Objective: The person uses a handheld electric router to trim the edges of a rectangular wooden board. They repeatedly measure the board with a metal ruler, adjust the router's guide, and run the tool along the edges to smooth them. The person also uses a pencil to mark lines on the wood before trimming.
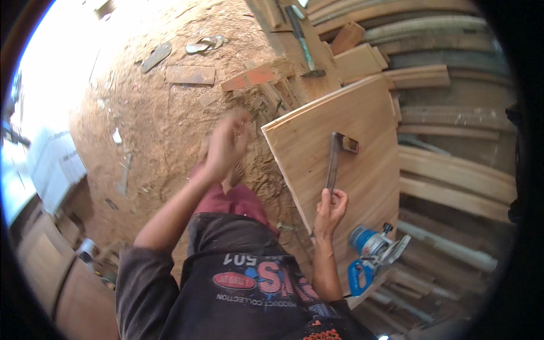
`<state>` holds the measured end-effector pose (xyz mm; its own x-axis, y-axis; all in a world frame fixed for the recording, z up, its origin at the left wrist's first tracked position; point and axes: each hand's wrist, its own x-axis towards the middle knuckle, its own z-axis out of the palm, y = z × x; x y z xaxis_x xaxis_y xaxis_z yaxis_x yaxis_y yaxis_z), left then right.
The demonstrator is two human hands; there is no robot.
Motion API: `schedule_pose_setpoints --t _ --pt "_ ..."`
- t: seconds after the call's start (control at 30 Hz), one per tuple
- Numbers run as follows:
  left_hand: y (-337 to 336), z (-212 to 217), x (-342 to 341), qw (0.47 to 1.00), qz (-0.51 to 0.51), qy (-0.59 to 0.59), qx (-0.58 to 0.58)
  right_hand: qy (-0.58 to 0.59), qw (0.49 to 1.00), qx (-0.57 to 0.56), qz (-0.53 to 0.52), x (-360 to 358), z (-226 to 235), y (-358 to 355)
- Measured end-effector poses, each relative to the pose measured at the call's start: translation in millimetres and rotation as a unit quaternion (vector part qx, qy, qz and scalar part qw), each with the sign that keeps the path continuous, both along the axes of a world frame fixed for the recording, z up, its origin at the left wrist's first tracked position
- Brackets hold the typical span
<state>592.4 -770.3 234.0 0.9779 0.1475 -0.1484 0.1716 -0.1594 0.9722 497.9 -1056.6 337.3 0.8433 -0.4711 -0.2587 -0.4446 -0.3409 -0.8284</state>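
My right hand is closed around the lower end of a dark L-shaped tool. This tool has a long, straight bar and a short block with a yellowish face at its far end; its exact kind is unclear. Beneath it is a light-brown wooden board with a pale edge. My left hand is raised over the ground, apart from the board and smeared by motion, so its fingers cannot be read. Nearer to me than my right hand, a blue router lies at the board's right edge.
A hammer lies on a plank beyond the board. Stacked timber lines the right side. Sandals, a reddish wood piece and offcuts lie on the shaving-covered ground. Wooden panels stand at the lower left.
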Motion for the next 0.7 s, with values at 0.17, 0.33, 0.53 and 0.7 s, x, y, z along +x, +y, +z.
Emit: schedule_pose_setpoints --t 0.17,0.33,0.53,0.7 --pt "-58 85 -159 0.909 -0.291 0.071 -0.292 -0.035 0.963 0.262 -0.051 -9 36 40" --pt "-57 119 -186 0.947 -0.250 -0.130 -0.153 -0.020 0.962 0.266 -0.066 -31 44 77" --pt "37 113 -205 0.904 -0.159 -0.150 -0.368 0.115 0.986 -0.045 0.112 -81 88 127" --pt "99 95 -221 0.852 -0.218 -0.053 -0.473 -0.042 0.759 -0.482 0.435 -85 129 192"
